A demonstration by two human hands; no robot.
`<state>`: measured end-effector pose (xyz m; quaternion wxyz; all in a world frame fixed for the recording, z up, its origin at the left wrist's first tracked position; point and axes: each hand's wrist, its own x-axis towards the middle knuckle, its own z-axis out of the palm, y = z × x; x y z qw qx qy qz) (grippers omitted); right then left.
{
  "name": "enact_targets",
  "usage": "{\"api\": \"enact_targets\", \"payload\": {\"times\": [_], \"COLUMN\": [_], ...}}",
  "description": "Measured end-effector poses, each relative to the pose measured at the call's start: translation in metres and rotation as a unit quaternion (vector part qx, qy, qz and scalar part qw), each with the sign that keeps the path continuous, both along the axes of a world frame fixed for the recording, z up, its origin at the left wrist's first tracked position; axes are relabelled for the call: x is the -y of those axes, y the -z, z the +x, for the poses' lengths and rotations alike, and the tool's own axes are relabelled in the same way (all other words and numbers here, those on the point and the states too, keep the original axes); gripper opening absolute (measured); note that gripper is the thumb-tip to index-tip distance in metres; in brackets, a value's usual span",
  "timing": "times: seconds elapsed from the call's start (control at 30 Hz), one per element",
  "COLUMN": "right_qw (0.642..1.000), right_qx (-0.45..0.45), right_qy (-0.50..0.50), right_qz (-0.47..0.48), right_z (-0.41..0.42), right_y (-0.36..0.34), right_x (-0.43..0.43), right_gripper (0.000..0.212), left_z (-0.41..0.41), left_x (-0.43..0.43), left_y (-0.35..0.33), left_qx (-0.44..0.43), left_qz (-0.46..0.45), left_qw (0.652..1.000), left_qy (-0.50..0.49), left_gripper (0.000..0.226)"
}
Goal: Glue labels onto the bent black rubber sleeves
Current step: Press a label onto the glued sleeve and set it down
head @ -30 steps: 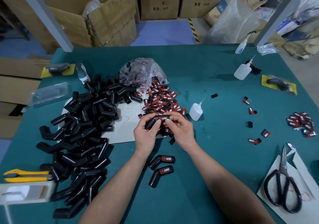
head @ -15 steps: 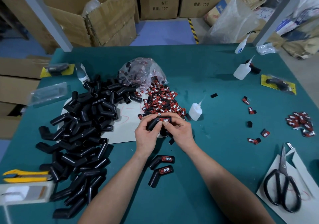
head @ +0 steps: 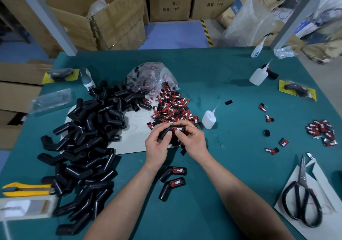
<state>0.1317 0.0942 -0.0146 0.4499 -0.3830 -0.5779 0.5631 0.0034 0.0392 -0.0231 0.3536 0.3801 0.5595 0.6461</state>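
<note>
Your left hand [head: 157, 144] and right hand [head: 192, 141] cover much of the bent black rubber sleeve [head: 165, 132] they hold, and your fingertips are hidden behind it. Both forearms run off the bottom edge. The left edge cuts the pale flat box [head: 27, 208], and the right edge cuts the white paper sheet [head: 325, 184]. The contents of the crumpled clear plastic bag [head: 149, 77] are too blurred to make out.
</note>
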Motion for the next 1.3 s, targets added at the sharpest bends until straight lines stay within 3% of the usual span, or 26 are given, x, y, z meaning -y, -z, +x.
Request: {"api": "enact_targets", "payload": {"times": [0.37,0.77,1.3], "right_qw": [0.998,0.998,0.999], "right_qx": [-0.035,-0.037,-0.012], "right_qy": [-0.003,-0.027,-0.036], "right_qz": [-0.053,-0.053,-0.033], "right_z": [0.0009,0.0053,0.0043], "right_y": [-0.0019,0.0022,-0.0011], "right_x": [-0.0013,-0.0037,-0.0025], "right_gripper": [0.019,0.01,0.01], "left_z": [0.0037,0.0013,0.0032], "left_x": [0.0024,0.0026,0.0001], "left_y": [0.0017,-0.001,-0.0021], "left_qx": [-0.029,-0.04,0.002], "left_qz": [0.024,0.048,0.003], "left_qw": [0.999,0.997,1.0], "left_qy": [0.027,0.037,0.009], "left_gripper": [0.027,0.027,0.03]}}
